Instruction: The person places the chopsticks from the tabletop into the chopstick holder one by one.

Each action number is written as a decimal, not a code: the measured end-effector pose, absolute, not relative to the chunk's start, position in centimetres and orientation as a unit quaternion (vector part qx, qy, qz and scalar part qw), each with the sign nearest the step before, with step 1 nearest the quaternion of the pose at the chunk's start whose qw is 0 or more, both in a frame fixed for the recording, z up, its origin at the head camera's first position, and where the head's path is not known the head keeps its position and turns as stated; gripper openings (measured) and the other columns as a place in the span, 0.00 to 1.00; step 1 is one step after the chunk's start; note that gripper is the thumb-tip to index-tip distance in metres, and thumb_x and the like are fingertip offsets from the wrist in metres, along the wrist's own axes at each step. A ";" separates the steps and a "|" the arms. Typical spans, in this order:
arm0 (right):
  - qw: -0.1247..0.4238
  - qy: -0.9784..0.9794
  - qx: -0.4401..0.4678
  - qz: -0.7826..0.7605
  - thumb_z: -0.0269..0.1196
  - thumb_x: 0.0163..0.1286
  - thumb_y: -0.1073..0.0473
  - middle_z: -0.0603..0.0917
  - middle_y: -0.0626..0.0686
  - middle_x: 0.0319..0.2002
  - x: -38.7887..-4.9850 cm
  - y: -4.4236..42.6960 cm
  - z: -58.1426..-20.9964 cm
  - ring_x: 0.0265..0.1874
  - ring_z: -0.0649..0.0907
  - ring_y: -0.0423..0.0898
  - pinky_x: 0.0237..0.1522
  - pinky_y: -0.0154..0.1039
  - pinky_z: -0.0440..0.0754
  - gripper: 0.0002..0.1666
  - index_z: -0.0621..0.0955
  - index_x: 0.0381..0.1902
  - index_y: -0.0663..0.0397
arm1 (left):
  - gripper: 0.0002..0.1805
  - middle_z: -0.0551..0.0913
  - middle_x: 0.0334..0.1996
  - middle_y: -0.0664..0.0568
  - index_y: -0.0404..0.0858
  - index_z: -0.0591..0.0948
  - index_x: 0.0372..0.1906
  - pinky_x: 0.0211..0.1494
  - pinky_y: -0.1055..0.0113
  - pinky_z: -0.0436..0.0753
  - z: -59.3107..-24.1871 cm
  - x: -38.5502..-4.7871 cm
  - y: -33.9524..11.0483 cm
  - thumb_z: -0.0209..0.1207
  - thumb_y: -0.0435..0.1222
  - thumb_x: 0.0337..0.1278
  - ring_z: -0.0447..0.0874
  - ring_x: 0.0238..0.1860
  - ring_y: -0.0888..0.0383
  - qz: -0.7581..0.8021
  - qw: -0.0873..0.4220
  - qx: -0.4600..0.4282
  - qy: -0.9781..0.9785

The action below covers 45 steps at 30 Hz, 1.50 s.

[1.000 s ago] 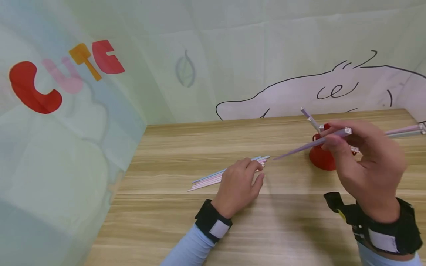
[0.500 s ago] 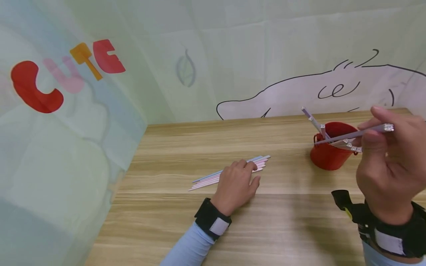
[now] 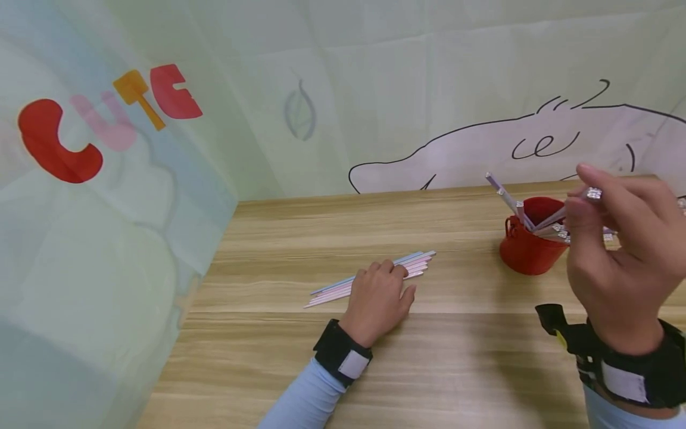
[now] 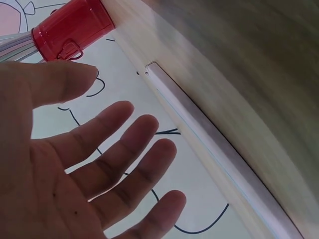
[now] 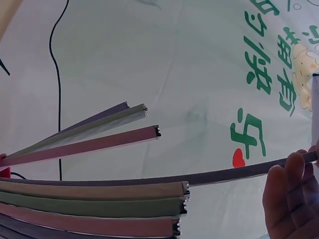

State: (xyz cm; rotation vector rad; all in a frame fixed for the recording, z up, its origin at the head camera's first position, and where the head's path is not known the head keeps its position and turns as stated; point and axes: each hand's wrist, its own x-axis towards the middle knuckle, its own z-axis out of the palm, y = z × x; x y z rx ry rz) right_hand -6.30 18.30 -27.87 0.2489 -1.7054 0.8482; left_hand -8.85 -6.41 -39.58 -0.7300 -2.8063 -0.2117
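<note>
My right hand (image 3: 624, 256) pinches a purple chopstick (image 5: 239, 173) with a silver end between thumb and fingers. Its lower end reaches into the mouth of a small red bucket (image 3: 527, 253), in the head view. Several pastel chopsticks (image 5: 99, 184) with silver ends lean inside the bucket, fanned to both sides; the right hand hides some of them. To the left, my left hand (image 3: 377, 298) lies beside and partly over a row of pink, white and blue chopsticks (image 3: 332, 291) on the table. In the left wrist view its fingers (image 4: 149, 164) are spread and hold nothing.
The wood-grain table (image 3: 257, 238) ends at a pale printed cloth (image 3: 375, 89) at the back. Another cloth side with coloured letters (image 3: 59, 143) borders the left. Both wrists wear black straps (image 3: 343, 354).
The right hand has carried the purple chopstick rightward, and its tip has gone from over the table to the bucket's mouth. The left hand has drawn back slightly.
</note>
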 end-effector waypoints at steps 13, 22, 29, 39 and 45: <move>0.511 -0.769 0.050 0.382 0.61 0.74 0.66 0.80 0.72 0.49 -6.1 19.3 -28.2 0.37 0.80 0.56 0.46 0.22 0.72 0.16 0.82 0.56 0.66 | 0.13 0.85 0.32 0.51 0.41 0.88 0.40 0.30 0.60 0.78 -40.2 -8.9 -6.4 0.63 0.46 0.64 0.83 0.31 0.54 -0.042 0.112 -0.251 -0.961; 0.519 -0.744 0.084 0.412 0.65 0.67 0.65 0.81 0.73 0.41 -6.4 19.0 -28.0 0.38 0.78 0.31 0.43 0.21 0.74 0.14 0.85 0.47 0.70 | 0.13 0.84 0.31 0.51 0.40 0.87 0.37 0.29 0.59 0.78 -40.5 -8.9 -6.4 0.62 0.46 0.65 0.83 0.30 0.54 -0.016 0.111 -0.245 -0.963; 0.525 -0.751 0.098 0.388 0.66 0.67 0.61 0.84 0.70 0.39 -6.6 19.2 -28.2 0.32 0.81 0.55 0.43 0.21 0.74 0.15 0.86 0.45 0.68 | 0.14 0.83 0.31 0.50 0.39 0.87 0.37 0.30 0.59 0.79 -40.7 -9.0 -6.4 0.62 0.46 0.65 0.82 0.30 0.54 -0.010 0.093 -0.232 -0.968; 0.508 -0.763 0.117 0.382 0.66 0.67 0.59 0.85 0.68 0.40 -6.4 19.1 -28.2 0.31 0.80 0.48 0.43 0.20 0.73 0.16 0.86 0.44 0.69 | 0.14 0.80 0.29 0.51 0.39 0.87 0.36 0.26 0.62 0.76 -40.9 -9.2 -6.5 0.65 0.46 0.62 0.80 0.28 0.55 -0.004 0.098 -0.230 -0.968; 0.510 -0.757 0.129 0.387 0.67 0.65 0.58 0.86 0.67 0.39 -6.5 19.0 -28.2 0.30 0.79 0.44 0.42 0.21 0.73 0.17 0.87 0.43 0.68 | 0.13 0.81 0.29 0.51 0.39 0.87 0.35 0.26 0.61 0.77 -41.0 -9.3 -6.7 0.66 0.45 0.61 0.81 0.29 0.54 -0.002 0.106 -0.230 -0.967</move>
